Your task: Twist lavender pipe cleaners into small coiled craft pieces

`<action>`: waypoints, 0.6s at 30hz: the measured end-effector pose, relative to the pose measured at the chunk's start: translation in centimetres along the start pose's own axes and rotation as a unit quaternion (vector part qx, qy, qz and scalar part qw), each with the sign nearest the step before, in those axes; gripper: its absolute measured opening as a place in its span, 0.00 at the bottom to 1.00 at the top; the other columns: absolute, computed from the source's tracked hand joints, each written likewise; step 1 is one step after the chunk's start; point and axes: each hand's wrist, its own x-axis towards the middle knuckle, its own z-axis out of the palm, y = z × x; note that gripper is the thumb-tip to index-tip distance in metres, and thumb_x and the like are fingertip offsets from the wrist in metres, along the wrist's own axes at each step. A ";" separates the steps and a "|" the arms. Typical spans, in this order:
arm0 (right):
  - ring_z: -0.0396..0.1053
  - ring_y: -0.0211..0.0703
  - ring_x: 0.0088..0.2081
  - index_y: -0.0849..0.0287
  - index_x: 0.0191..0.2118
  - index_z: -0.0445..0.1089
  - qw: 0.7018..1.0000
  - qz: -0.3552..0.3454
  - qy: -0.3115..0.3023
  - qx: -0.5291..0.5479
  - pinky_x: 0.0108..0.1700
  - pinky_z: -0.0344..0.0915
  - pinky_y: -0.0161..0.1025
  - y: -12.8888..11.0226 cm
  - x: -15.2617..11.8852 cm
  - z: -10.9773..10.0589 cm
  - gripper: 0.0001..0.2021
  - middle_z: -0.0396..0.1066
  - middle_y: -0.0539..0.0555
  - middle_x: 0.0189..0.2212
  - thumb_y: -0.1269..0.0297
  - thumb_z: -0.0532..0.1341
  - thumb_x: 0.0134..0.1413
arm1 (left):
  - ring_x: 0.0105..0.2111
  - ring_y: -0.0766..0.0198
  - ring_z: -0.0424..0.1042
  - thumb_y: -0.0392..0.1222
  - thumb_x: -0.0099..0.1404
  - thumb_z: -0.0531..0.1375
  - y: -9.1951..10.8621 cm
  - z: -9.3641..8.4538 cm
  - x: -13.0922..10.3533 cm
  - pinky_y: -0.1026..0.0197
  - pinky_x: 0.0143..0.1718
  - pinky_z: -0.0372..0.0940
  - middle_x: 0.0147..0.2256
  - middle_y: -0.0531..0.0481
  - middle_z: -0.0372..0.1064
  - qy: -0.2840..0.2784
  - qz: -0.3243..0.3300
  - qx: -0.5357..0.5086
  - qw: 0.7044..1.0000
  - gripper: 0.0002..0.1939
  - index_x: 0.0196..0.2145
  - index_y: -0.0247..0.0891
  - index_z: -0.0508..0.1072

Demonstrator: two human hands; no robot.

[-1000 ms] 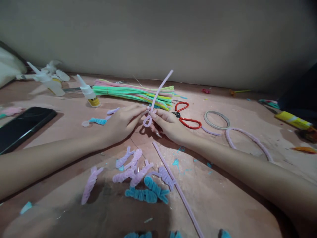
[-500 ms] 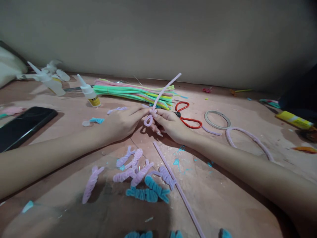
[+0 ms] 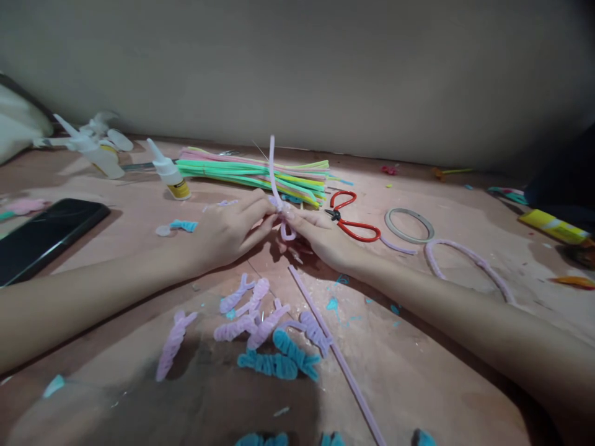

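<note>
A light pink pipe cleaner [image 3: 273, 167] is pinched between the fingertips of both hands; its long end stands up and a small loop hangs below. My left hand [image 3: 237, 224] closes on it from the left, my right hand [image 3: 316, 232] from the right. Coiled pink and lilac pieces [image 3: 264, 325] and coiled blue pieces [image 3: 274, 364] lie nearer to me. One straight pink pipe cleaner [image 3: 346, 371] runs beside them. Just right of my right hand lie red-handled scissors [image 3: 356, 226]. Behind the hands is a bundle of coloured pipe cleaners [image 3: 232, 170].
Glue bottles [image 3: 171, 176] stand at the back left, with a black phone [image 3: 51, 235] in front. To the right are a roll of tape [image 3: 409, 225], a pink fuzzy ring [image 3: 474, 257] partly behind my right forearm, and a yellow tube [image 3: 553, 225].
The upright end of the held pipe cleaner has swung from leaning right to nearly vertical. Its small loop has shifted slightly right, and the fingers of my left hand have bent more.
</note>
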 end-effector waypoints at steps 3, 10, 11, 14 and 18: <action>0.58 0.30 0.18 0.57 0.31 0.63 0.998 -0.024 -0.031 -0.055 0.19 0.52 0.32 -0.3 0.1 -0.4 0.24 0.67 0.46 0.21 0.41 0.61 0.66 | 0.34 0.61 0.70 0.50 0.77 0.50 0.0 -0.2 0.1 0.60 0.34 0.60 0.38 0.46 0.73 -0.009 0.006 -0.005 1.000 0.18 0.41 0.40 0.75; 0.49 0.33 0.23 0.57 0.33 0.66 0.983 -0.116 0.030 -0.137 0.24 0.45 0.34 0.1 0.7 -1.1 0.24 0.52 0.44 0.22 0.38 0.60 0.65 | 0.24 0.65 0.62 0.57 0.79 0.49 0.7 0.3 0.5 0.61 0.27 0.60 0.26 0.53 0.63 -0.041 -0.133 -0.361 0.922 0.19 0.38 0.41 0.67; 0.50 0.34 0.24 0.57 0.32 0.65 0.981 -0.116 0.031 -0.154 0.25 0.46 0.34 0.1 0.7 -1.0 0.25 0.52 0.44 0.22 0.37 0.60 0.65 | 0.24 0.65 0.61 0.58 0.78 0.50 1.1 0.4 0.4 0.61 0.26 0.60 0.26 0.54 0.62 -0.044 -0.160 -0.386 0.907 0.19 0.37 0.41 0.66; 0.54 0.36 0.27 0.56 0.30 0.64 0.964 -0.122 0.047 -0.230 0.29 0.50 0.36 -0.2 0.5 -0.6 0.23 0.54 0.46 0.23 0.43 0.56 0.70 | 0.29 0.65 0.63 0.57 0.79 0.48 2.4 0.9 0.2 0.61 0.30 0.62 0.29 0.51 0.63 -0.050 -0.168 -0.371 0.912 0.22 0.33 0.39 0.66; 0.61 0.37 0.30 0.57 0.28 0.62 0.922 -0.149 0.059 -0.351 0.36 0.56 0.38 -0.8 0.0 -0.3 0.18 0.62 0.48 0.25 0.62 0.52 0.74 | 0.26 0.66 0.59 0.59 0.78 0.49 3.3 1.4 0.0 0.62 0.27 0.60 0.27 0.52 0.60 -0.044 -0.208 -0.415 0.885 0.23 0.32 0.40 0.64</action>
